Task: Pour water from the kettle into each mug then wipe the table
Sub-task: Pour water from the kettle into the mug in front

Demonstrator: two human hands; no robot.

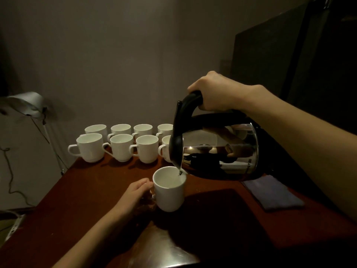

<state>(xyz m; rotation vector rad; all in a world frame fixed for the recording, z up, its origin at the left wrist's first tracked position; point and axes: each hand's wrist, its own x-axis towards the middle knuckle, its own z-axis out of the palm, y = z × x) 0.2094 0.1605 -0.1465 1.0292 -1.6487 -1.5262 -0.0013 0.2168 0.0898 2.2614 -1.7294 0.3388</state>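
Eight mugs (119,147) wait at the bench (92,192) rear while my right fingers (210,93) grip the tilted kettle (218,149) and my left fingers (141,187) hold the near mug (168,192) by its handle; over-tilting may spill water beside the cloth (273,192).

A gray lamp (27,102) stands on thin legs at the left. A thin cord (9,171) hangs down below it. A big dark cupboard (289,55) stands at the right.
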